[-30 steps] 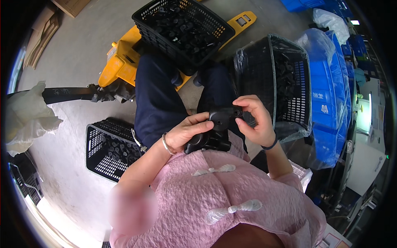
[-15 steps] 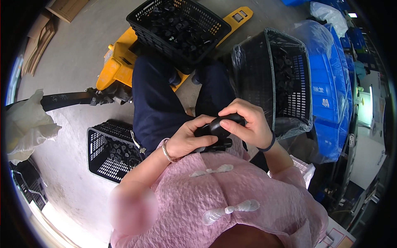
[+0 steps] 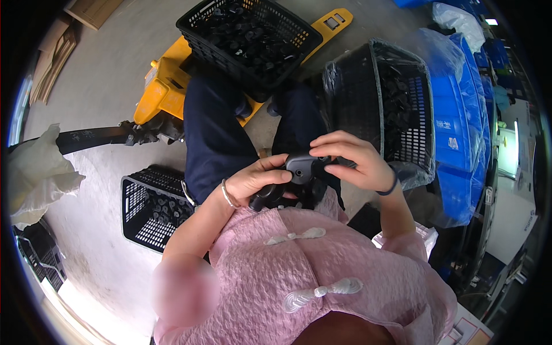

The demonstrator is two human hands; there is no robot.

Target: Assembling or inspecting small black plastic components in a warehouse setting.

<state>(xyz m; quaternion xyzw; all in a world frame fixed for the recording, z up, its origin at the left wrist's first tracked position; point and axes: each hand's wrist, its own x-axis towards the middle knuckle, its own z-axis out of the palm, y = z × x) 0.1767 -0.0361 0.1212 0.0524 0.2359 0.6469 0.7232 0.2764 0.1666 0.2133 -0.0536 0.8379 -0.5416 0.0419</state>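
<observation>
Over my lap I hold a rounded black plastic part [image 3: 298, 163] that has a small round hole in the face turned up. My left hand [image 3: 251, 183] is closed on its left side, thumb on top. My right hand [image 3: 357, 161] pinches the right end, where a darker black piece [image 3: 345, 163] shows between thumb and fingers. Whether that piece is joined to the part, I cannot tell. More black rounded pieces [image 3: 264, 199] lie under my hands against my pink top, partly hidden.
Ahead, a black crate [image 3: 310, 43] of black parts rests on a yellow pallet jack [image 3: 163, 92]. A plastic-lined black crate [image 3: 375, 86] of similar parts is at right, beside blue bins [image 3: 451, 123]. Another black crate [image 3: 129, 210] with parts sits on the floor at left.
The part has turned so its holed face shows. My right hand has shifted right and its fingers have straightened somewhat; my left hand has moved slightly left.
</observation>
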